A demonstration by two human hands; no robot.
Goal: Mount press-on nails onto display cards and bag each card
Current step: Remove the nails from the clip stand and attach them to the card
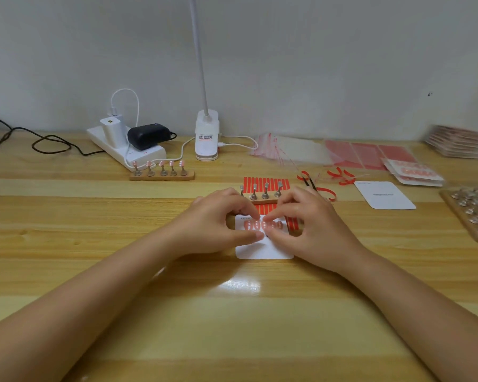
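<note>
**Pressing nails onto the card, mid-table**

Working right in the middle of the table (pixel 66 271) here, you've got both hands down on the white display card (pixel 262 250). Your left hand (pixel 213 224) has its fingers curled in, with thumb and forefinger closing toward the row of pink press-on nails (pixel 262 225) near the card's far edge. Your right hand (pixel 309 227) comes in from the other side, fingers bent, tips on the same row. Honestly can't tell if either hand is pinching a nail or just pressing on it, fingers cover the contact.

Just past your hands sits a small wooden stand (pixel 261 194) with bare metal pegs, lying on a red-striped sheet (pixel 265 182). More red strips (pixel 293 223) poke out from under your right fingers.

Toward the far left there's a second wooden stand (pixel 162 172) with five pink nails still on its pegs, right in front of a white power strip (pixel 127 150) and a clip lamp (pixel 207 136). Along the far right edge: clear bags (pixel 290 150), red sheets (pixel 370 155), a finished bagged card (pixel 414 172), and a spare blank card (pixel 384 194). A tray of metal pegs (pixel 472 210) sits at the right edge, a bit blurry.
</note>
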